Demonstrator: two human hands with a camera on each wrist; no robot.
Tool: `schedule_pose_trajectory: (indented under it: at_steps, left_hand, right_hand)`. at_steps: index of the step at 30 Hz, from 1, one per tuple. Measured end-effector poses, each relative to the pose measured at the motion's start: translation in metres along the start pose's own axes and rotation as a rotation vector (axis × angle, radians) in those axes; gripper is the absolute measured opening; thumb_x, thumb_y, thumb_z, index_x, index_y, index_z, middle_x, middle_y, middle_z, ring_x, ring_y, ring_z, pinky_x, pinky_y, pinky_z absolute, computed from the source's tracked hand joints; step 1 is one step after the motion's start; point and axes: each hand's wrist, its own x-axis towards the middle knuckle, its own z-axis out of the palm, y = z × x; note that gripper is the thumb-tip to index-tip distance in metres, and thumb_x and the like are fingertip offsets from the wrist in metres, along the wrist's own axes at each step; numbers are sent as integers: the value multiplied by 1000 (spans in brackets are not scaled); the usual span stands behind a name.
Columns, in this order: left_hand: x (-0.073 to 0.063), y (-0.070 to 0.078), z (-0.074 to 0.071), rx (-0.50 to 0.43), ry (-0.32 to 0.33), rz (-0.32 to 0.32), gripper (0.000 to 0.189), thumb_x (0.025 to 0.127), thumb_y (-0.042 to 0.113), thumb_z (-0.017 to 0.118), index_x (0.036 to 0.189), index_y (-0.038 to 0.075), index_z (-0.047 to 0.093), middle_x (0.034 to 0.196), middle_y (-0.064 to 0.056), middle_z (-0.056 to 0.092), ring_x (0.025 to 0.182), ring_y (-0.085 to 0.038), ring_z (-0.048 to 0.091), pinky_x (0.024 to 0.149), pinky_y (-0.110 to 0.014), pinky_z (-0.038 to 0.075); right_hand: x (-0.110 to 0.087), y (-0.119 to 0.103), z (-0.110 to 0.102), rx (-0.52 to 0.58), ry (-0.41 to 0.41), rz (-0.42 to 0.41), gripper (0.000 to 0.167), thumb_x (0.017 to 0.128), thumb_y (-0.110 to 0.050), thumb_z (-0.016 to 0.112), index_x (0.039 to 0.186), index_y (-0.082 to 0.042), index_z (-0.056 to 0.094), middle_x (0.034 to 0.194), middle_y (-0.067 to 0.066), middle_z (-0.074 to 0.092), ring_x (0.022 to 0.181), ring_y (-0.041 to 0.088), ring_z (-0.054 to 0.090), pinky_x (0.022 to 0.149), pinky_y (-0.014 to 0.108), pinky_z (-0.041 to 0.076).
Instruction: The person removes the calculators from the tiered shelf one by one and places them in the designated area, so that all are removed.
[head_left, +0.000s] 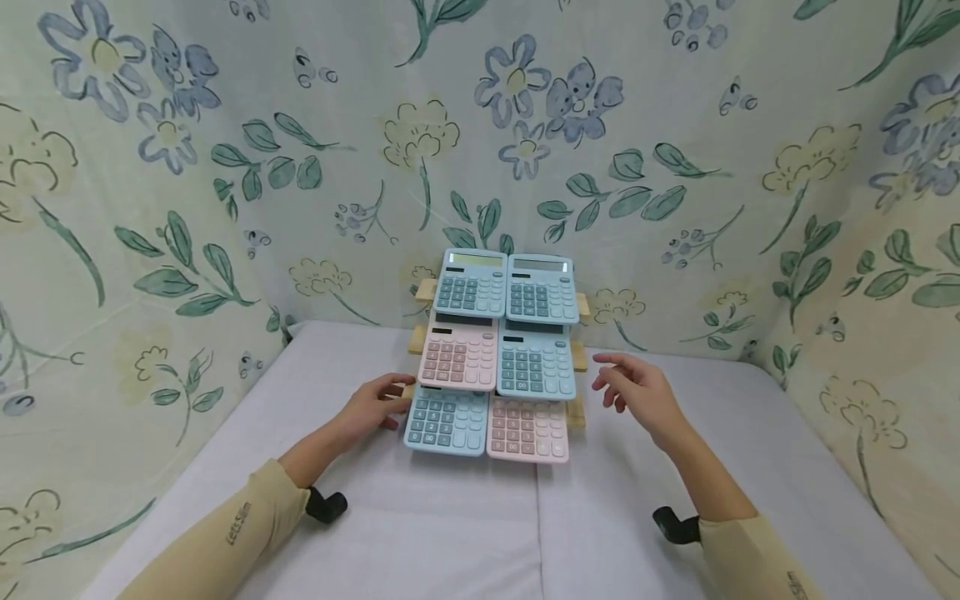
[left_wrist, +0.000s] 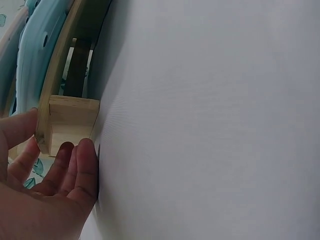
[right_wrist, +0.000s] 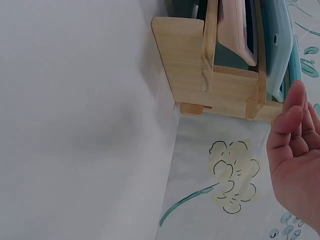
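Note:
Pink and blue calculators stand in three tiers of two on a light wooden rack (head_left: 580, 356). Blue calculators (head_left: 469, 284) fill the top tier. In the middle tier a pink calculator (head_left: 458, 352) is on the left and a blue calculator (head_left: 536, 362) on the right. Below them are a blue calculator (head_left: 446, 422) at left and a pink calculator (head_left: 527, 428) at right. My left hand (head_left: 372, 404) has loosely bent fingertips right at the rack's lower left end (left_wrist: 74, 110). To the right of the rack, my right hand (head_left: 637, 392) hovers with relaxed fingers, holding nothing.
A white cloth (head_left: 450, 533) covers the table under the rack. Close behind hangs a curtain (head_left: 360, 167) with printed flowers, which also runs along both sides. Black wrist mounts (head_left: 326, 506) stick out from both sleeves.

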Motion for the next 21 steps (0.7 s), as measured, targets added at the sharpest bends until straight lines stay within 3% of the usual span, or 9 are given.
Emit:
schedule_pose_trajectory:
  at_steps: [10,21]
  left_hand:
    - [-1,1,-3,-4,-12,0,53,98,22,66,148,18,47,139,-16,53,108,-26,60,82,-36,57]
    - [3,-3,-2,-5,-24,-12,52,98,22,65,147,21,48,134,-16,54,105,-25,62,78,-32,57]
  right_hand:
    - [24,-16,1,126,49,51,45,104,-36,54,142,-13,53,118,21,64,82,34,65,67,28,56]
    - [46,-32,7,206,73,110,48,102,-36,57,145,-15,51,120,22,65,80,27,64,65,24,53]
